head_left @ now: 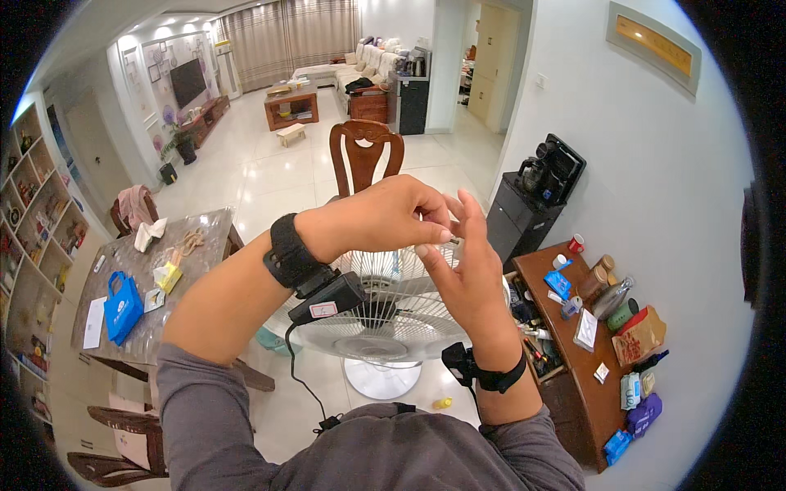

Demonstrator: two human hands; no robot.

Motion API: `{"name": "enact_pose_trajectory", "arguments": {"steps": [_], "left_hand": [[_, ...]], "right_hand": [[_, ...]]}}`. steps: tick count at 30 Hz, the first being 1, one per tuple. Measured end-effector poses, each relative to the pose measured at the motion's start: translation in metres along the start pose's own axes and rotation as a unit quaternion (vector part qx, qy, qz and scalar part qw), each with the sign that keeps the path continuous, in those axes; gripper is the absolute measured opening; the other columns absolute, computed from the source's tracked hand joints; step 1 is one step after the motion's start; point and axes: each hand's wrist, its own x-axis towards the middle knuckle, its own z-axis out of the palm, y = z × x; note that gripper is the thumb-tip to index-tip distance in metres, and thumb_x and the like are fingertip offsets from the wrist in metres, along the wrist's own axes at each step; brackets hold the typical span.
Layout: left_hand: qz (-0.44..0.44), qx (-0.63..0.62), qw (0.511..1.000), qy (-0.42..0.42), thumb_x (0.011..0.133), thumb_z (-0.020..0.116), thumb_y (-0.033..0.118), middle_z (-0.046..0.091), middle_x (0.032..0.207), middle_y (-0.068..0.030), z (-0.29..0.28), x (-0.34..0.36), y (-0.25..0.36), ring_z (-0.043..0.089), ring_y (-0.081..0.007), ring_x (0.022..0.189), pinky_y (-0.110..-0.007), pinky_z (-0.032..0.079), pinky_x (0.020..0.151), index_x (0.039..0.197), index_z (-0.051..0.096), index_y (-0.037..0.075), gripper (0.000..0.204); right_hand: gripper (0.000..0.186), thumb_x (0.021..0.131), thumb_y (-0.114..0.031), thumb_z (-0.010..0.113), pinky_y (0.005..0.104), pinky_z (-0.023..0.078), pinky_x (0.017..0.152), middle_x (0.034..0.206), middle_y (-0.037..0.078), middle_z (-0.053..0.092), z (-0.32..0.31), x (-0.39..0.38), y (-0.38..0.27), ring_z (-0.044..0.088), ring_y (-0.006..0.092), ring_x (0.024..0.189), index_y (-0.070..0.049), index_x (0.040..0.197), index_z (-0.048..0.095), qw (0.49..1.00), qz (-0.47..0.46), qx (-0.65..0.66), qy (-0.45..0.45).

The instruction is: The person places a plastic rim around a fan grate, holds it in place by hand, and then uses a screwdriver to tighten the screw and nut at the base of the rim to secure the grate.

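Head view. Wooden side cabinet (573, 344) at my right carries a crowd of packages: small red cup (576, 243) at the far end, blue flat packet (558, 283), brown round jar (595, 281), green can (623, 314), brown paper pouch with red print (639, 337), white box (586, 329), purple pouch (644, 413) and blue packet (616, 446) at the near end. Long gold-framed sign (653, 41) sits high on the white wall. Glass-topped dining table (139, 327) at my left holds one blue paper bag with white logo (123, 305), one yellow packet (169, 276), white papers (95, 322).

My left hand (385, 217) reaches across from the left, fingers curled, fingertips pinched at a small pale object (455, 240), too tiny to identify. My right hand (467, 274) is raised palm toward me, fingers stretched up, touching the same spot. Both meet above the white wire-grille round fan (385, 315), its round base (382, 378) on the floor.

Two black wrist straps, one per wrist. Carved wooden chair (366, 155) behind the fan; one yellow small bottle (443, 403) on the floor.
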Motion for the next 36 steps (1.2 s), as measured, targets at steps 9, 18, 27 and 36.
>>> {"name": "enact_pose_trajectory", "arguments": {"steps": [9, 18, 27, 36], "left_hand": [[-0.029, 0.074, 0.997, 0.022, 0.087, 0.071, 0.018, 0.071, 0.099, -0.0102, 0.007, 0.003, 0.007, 0.065, -0.0186, 0.093, -0.034, 0.051, 0.083, 0.097, 0.072, 0.002, 0.019], [-0.009, 0.071, 0.994, 0.077, 0.078, 0.068, 0.012, 0.066, 0.082, -0.0098, 0.022, 0.012, 0.012, 0.062, -0.0187, 0.075, -0.033, 0.050, 0.068, 0.072, 0.061, 0.003, 0.013], [-0.014, 0.102, 0.989, 0.105, 0.078, 0.067, 0.009, 0.063, 0.081, -0.0099, 0.023, 0.013, 0.007, 0.061, -0.0183, 0.073, -0.032, 0.049, 0.066, 0.075, 0.062, 0.002, 0.009], [0.020, 0.100, 0.987, 0.125, 0.080, 0.069, 0.009, 0.060, 0.081, -0.0074, 0.024, 0.009, 0.007, 0.059, -0.0150, 0.075, -0.031, 0.048, 0.066, 0.082, 0.064, 0.002, 0.009]], "right_hand": [[0.082, 0.087, -0.023, 0.076, 0.0452, 0.052, 0.094, 0.138, 0.024, 0.056, 0.000, 0.000, 0.000, 0.064, 0.0391, 0.114, 0.000, 0.148, 0.027, 1.000, 0.000, 0.016, 0.006], [0.086, 0.083, -0.017, 0.076, 0.0434, 0.052, 0.096, 0.138, 0.025, 0.055, -0.004, 0.002, -0.001, 0.063, 0.0407, 0.117, 0.000, 0.149, 0.025, 1.000, 0.028, -0.007, -0.008], [0.084, 0.083, -0.011, 0.075, 0.0421, 0.044, 0.108, 0.144, 0.027, 0.049, -0.015, 0.006, 0.009, 0.052, 0.0378, 0.133, 0.001, 0.149, 0.025, 0.995, -0.003, 0.095, -0.028], [0.040, 0.083, 0.013, 0.046, 0.0447, 0.025, 0.121, 0.158, 0.027, 0.026, -0.029, 0.005, 0.031, 0.028, 0.0381, 0.149, -0.002, 0.120, 0.043, 0.929, 0.037, 0.365, -0.051]]}}
